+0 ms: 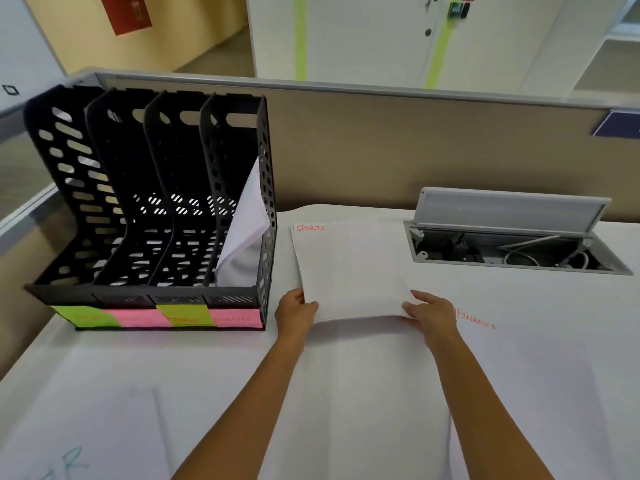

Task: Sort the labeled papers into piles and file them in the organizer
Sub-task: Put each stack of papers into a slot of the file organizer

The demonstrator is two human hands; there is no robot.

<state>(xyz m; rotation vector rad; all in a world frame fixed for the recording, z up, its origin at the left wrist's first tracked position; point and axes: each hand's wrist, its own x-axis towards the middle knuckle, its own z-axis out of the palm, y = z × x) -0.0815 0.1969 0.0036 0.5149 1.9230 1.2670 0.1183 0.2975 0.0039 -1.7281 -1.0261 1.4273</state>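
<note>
Pink and green sticky labels (166, 317) on the black file organizer (152, 188): writing too blurred for me to read. FINANCE sheet (519, 375) at R washes into the desk (485, 285); bottom-L paper (104, 438) is cut off by the frame edge. Both arms reach fwd. Left hand (297, 308) and right hand (429, 311) pinch the near corners of the SPORTS stack (349, 268), thumbs on top, other fingers hidden under. Stack lies just R of organizer; loose sheets (246, 223) lean in its rightmost slot.

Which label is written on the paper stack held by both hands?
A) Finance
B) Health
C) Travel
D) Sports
D: the paper stack, gripped at its near edge by the left hand and right hand, reads SPORTS in red at its top-left corner.
</note>
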